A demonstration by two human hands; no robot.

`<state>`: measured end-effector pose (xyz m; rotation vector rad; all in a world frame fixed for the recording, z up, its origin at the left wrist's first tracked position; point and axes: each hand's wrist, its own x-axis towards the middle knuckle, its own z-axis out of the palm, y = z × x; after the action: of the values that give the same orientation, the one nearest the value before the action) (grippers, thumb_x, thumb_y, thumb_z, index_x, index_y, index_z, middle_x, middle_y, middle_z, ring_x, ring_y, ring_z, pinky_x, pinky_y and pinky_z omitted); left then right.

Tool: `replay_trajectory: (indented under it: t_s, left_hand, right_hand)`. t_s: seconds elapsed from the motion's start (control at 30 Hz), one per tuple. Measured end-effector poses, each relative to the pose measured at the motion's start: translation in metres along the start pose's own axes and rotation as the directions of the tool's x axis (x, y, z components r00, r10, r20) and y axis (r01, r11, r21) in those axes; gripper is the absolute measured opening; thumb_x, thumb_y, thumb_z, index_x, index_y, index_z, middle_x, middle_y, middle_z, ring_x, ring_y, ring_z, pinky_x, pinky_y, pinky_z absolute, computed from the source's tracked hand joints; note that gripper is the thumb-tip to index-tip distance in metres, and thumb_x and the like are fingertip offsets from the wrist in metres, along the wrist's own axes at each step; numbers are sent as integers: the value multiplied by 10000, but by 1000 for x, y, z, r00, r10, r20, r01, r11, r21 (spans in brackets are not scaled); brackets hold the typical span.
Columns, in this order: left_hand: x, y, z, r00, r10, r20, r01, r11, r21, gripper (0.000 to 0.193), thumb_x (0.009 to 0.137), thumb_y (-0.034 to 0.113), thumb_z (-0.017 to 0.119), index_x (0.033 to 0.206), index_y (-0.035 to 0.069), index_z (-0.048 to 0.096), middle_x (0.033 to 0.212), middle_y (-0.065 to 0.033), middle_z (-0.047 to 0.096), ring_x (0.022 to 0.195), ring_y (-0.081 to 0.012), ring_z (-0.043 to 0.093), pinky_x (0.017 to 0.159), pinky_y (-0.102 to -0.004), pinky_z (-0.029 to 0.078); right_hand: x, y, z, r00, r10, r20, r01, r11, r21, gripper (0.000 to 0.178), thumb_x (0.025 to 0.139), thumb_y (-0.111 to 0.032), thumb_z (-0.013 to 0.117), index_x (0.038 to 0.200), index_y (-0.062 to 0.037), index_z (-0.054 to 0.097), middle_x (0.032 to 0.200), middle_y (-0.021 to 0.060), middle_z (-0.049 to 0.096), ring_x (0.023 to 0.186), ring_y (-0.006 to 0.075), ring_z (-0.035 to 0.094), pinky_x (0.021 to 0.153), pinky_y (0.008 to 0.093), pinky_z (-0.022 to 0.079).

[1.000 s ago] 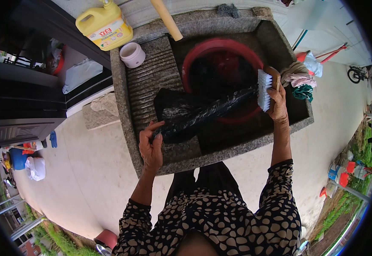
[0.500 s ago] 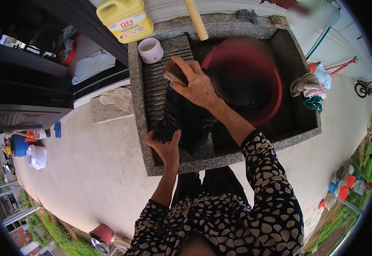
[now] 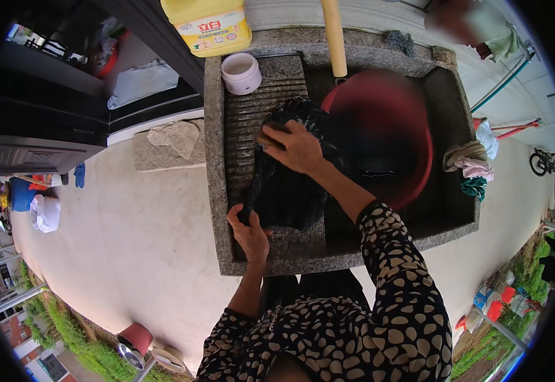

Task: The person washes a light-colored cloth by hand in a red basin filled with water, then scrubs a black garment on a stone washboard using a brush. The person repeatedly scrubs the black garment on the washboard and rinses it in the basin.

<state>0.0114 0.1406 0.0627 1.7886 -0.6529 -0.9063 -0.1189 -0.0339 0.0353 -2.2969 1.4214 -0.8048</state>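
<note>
A wet black garment (image 3: 290, 191) lies spread over the ribbed washboard (image 3: 242, 121) on the left side of the stone sink (image 3: 215, 191). My right hand (image 3: 300, 149) is closed round a brown scrubbing brush (image 3: 270, 137) and presses it on the garment's upper part. The brush is mostly hidden under my fingers. At the garment's lower left corner, my left hand (image 3: 250, 235) pinches the cloth between thumb and fingers. A red basin (image 3: 425, 156) stands in the sink to the right, with dark contents that are partly blurred.
A white tub (image 3: 241, 75) sits at the washboard's top left. Behind it stands a yellow jug (image 3: 210, 28). A pale yellow pipe (image 3: 333, 38) hangs over the back rim. Cloths (image 3: 467, 159) drape over the right rim, and a grey scouring pad (image 3: 400, 42) rests at the back.
The black garment has been spread further up the washboard. My right hand has brought the brush down from above the board onto the cloth. My left hand still grips the lower edge.
</note>
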Motion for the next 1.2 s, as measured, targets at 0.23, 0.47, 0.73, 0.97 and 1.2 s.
replay_trajectory:
  t_s: [0.23, 0.47, 0.73, 0.97, 1.2]
  left_hand:
    - [-4, 14, -7, 982, -122, 147, 96, 981, 171, 251, 895, -29, 495, 1115, 66, 419, 933, -124, 504, 570, -155, 549, 440, -281, 466]
    - [-6, 12, -16, 993, -18, 112, -7, 977, 215, 247, 889, -45, 495, 1096, 64, 417, 900, -125, 507, 560, -142, 541, 435, -287, 451]
    - [-9, 4, -27, 968, 29, 251, -123, 922, 367, 267, 876, -54, 522, 1115, 25, 433, 921, -162, 527, 580, -204, 558, 487, -328, 434]
    - [-9, 1, -37, 977, -18, 213, -72, 911, 406, 301, 832, -75, 551, 1103, -1, 445, 960, -201, 543, 845, -371, 567, 712, -425, 441]
    - [-21, 16, -44, 883, 248, 398, -433, 756, 490, 297, 807, -91, 556, 1068, 3, 449, 963, -205, 534, 858, -398, 559, 715, -424, 452]
  right_hand:
    - [6, 27, -6, 968, -252, -6, 242, 934, -264, 540, 741, -378, 740, 1233, -246, 559, 1012, 79, 495, 862, 239, 521, 633, 371, 458]
    - [39, 43, -4, 996, -16, -83, -2, 979, -206, 419, 770, -378, 706, 1158, -238, 631, 940, 97, 516, 809, 282, 573, 630, 436, 513]
    - [31, 63, -15, 983, -149, -106, 99, 920, -378, 503, 754, -347, 739, 1220, -230, 592, 913, 80, 485, 806, 253, 536, 582, 381, 475]
    - [-21, -9, -9, 970, -202, 137, 208, 977, -35, 479, 747, -394, 729, 1185, -244, 607, 951, 89, 495, 820, 258, 539, 646, 362, 483]
    - [13, 49, -14, 985, -139, -99, 103, 947, -303, 475, 756, -349, 737, 1197, -240, 601, 938, 80, 487, 802, 256, 542, 616, 393, 487]
